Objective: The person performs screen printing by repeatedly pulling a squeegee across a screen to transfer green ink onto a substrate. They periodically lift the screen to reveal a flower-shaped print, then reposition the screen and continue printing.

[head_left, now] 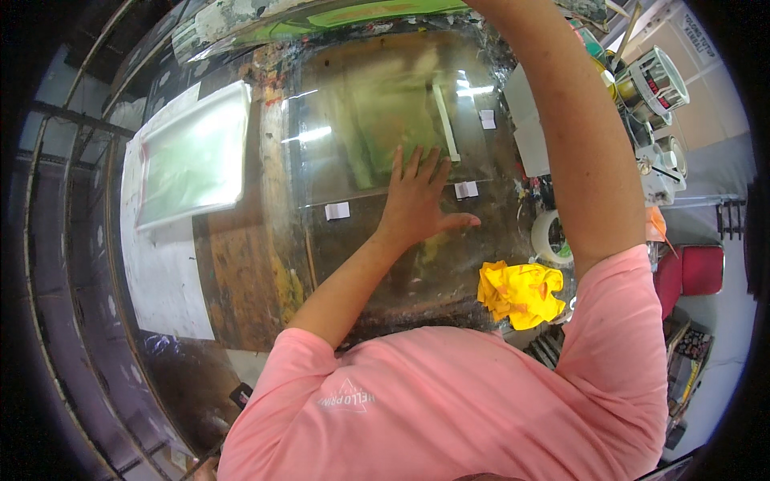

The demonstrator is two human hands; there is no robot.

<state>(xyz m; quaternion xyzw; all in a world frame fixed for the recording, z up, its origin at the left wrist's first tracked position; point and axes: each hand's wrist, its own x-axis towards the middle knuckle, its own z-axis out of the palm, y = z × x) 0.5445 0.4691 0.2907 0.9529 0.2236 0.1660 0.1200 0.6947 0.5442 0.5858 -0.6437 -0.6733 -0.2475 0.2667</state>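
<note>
My left hand (417, 192) lies palm down with its fingers spread, pressing on the near edge of a clear plastic sheet (329, 172) on the dark, stained table. Nothing is in its grasp. A narrow white strip (443, 120) lies on or under the sheet, just beyond my fingertips. Small white tabs sit around the sheet: one left of my wrist (338, 211), one by my thumb (466, 189) and one farther right (488, 119). My right arm (577, 120) reaches far forward past the top edge, so its hand is out of sight. Part of a green-meshed frame (377, 11) shows there.
At left, a stack of clear sheets (196, 152) rests on white paper (164, 280). A crumpled yellow cloth (521, 295) and a tape roll (551, 238) lie near my right side. Paint cans (654, 80) stand at right, with a red chair (702, 270) beyond. Metal bars (68, 200) run along the left.
</note>
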